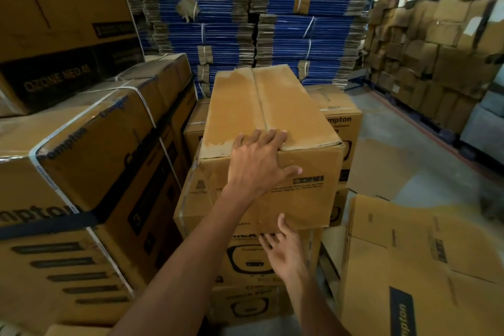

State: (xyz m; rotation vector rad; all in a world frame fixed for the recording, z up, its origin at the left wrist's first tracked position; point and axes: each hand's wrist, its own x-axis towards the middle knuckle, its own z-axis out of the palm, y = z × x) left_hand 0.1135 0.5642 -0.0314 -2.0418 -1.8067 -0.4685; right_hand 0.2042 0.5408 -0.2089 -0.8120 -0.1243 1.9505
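Note:
A plain brown cardboard box [272, 106] with a taped top seam sits on top of a stack of printed cartons [245, 262] in front of me. My left hand [256, 163] lies over its near top edge, with the fingers spread flat on the lid and the thumb on the front face. My right hand [286, 251] is just below the box's lower front edge, palm turned up. Its fingers are loose and its thumb touches the bottom of the front face.
Large strapped cartons [81, 144] stand close on the left, with another box on top. A flattened carton [422, 254] leans at the lower right. Behind rise blue bundles of folded cartons [231, 8]. More boxes [436, 63] line the right wall beyond a strip of concrete floor [409, 172].

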